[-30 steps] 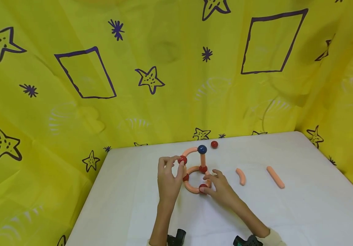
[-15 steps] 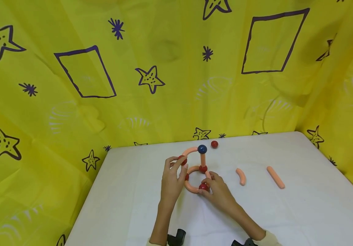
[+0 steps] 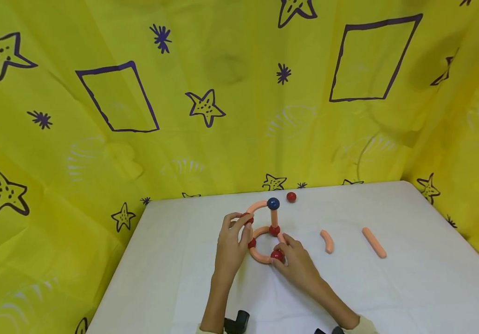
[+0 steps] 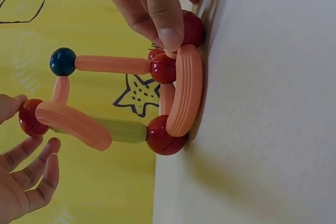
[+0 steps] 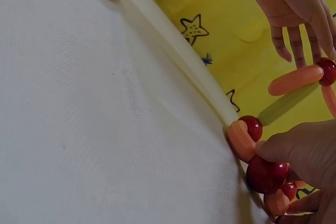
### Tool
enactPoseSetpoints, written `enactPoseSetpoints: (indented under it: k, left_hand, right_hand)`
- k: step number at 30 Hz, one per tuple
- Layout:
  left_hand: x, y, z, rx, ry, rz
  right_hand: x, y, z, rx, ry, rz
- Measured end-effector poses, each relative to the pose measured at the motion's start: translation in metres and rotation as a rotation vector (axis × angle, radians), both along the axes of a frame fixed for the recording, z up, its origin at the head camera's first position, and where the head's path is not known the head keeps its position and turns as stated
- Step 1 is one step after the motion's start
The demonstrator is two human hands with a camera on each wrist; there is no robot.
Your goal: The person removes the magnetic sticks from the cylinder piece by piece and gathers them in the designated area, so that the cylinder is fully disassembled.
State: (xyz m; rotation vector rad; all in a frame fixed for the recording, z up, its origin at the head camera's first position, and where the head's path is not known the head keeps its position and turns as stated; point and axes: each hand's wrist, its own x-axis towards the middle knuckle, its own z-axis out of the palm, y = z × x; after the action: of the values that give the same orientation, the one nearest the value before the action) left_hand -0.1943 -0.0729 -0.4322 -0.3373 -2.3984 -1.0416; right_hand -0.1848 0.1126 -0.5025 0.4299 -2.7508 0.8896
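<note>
A structure of ball-and-rod magnetic building pieces stands on the table: a ring of orange curved rods and red balls, with uprights above. My left hand [image 3: 231, 246] pinches the upper red ball [image 4: 30, 119], which has a curved rod [image 4: 73, 124] with a free end. Below it a green straight rod [image 4: 126, 130] joins a lower red ball [image 4: 167, 136]. A dark blue ball [image 3: 273, 203] tops the orange upright rod [image 3: 274, 218] behind. My right hand [image 3: 300, 264] grips the ring's front red ball [image 3: 277, 255]; its fingers partly hide the adjoining curved rod.
A loose red ball [image 3: 291, 197] lies near the back edge. To the right of the structure are a loose curved rod [image 3: 326, 241] and a loose straight rod [image 3: 374, 242] on the white table [image 3: 423, 278]. A yellow patterned curtain [image 3: 239, 153] hangs close behind.
My right hand's fingers have drawn in around the front red ball. My left hand has shifted slightly right on the upper ball. The loose pieces lie as before.
</note>
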Motion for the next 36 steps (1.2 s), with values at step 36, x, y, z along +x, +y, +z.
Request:
enactPoseSetpoints:
  k: [36]
  left_hand:
    - [-0.001,-0.012,0.009,-0.114,0.157,-0.111]
  right_hand:
    - [-0.009,0.005,-0.006,-0.191,-0.162,0.005]
